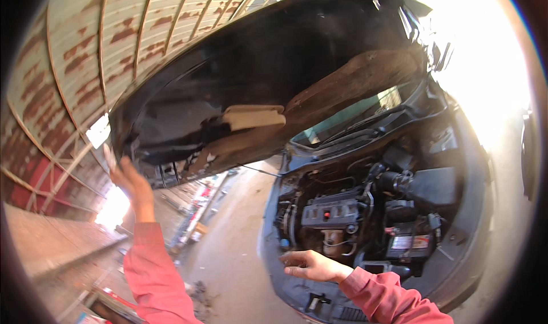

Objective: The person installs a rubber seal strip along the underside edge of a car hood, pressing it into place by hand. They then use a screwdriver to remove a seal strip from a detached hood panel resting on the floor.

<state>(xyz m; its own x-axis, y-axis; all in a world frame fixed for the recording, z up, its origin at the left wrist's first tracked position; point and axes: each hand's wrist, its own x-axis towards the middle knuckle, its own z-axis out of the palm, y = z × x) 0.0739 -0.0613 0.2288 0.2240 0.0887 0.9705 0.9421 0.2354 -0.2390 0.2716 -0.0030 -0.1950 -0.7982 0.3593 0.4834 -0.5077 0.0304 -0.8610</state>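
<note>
The raised black car hood [240, 56] slants over the engine bay. My left hand [131, 181] is lifted by the hood's left edge, fingers stretched upward and apart; whether they touch the edge I cannot make out. Lower down, my right hand [313, 266] hovers over the front of the car with fingers loosely extended to the left and nothing seen in them. Behind it sits the engine [328, 213] with a grey cover. A car battery [410, 243] with a red and white label lies to the right, below a black box-shaped housing [436, 186].
A thin rod [260, 169] runs between the hood and the car's left side. Rusty corrugated metal sheeting [74, 56] rises at left. Clutter [194, 215] lies along the floor beyond the left arm. Bright sunlight washes out the upper right.
</note>
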